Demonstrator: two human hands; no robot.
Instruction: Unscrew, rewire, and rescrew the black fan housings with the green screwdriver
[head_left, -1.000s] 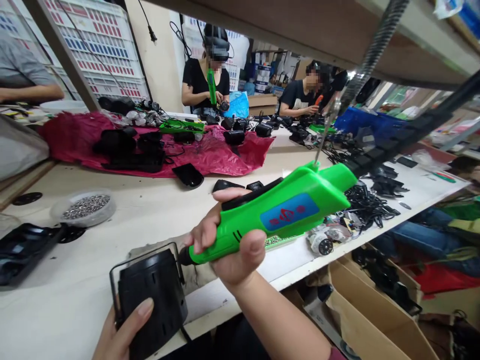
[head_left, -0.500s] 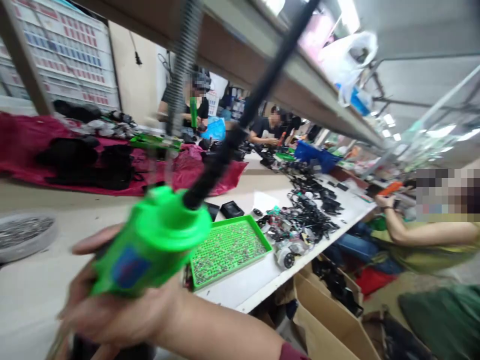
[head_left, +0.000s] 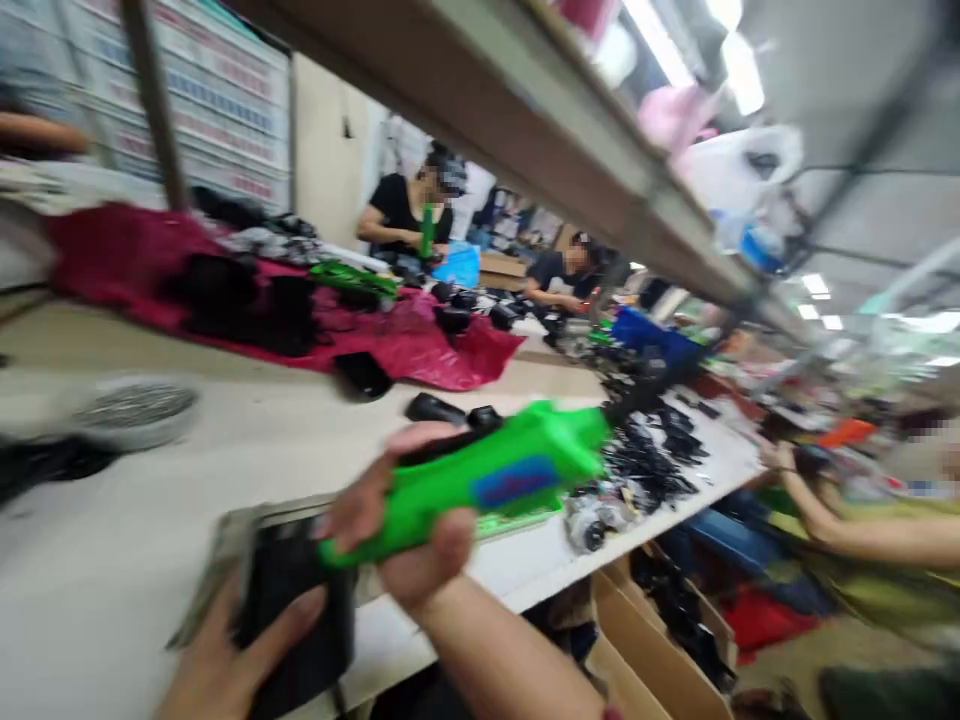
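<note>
My right hand (head_left: 424,540) is wrapped round a green electric screwdriver (head_left: 487,485) with a blue label. The tool lies nearly level, its cord end to the right and its other end to the left. That left end is over a black, box-like plastic part (head_left: 296,610); whether it touches cannot be seen. My left hand (head_left: 244,640) grips this part, thumb on top and fingers along its left side. Beneath the part is a greyish flat piece (head_left: 225,560). Behind the screwdriver, a green tray (head_left: 517,518) is mostly hidden.
A round tub of small metal pieces (head_left: 135,410) stands at left on the white table (head_left: 67,600). Pink plastic sheeting (head_left: 465,350) with black parts lies behind. Wires and parts (head_left: 649,455) heap at right. A shelf beam (head_left: 525,150) crosses above. Co-workers sit farther off.
The screwdriver has swung from tilted upright to nearly level, its cord end going right. The black part and my left hand now show below it. The view has shifted and the tray is mostly covered.
</note>
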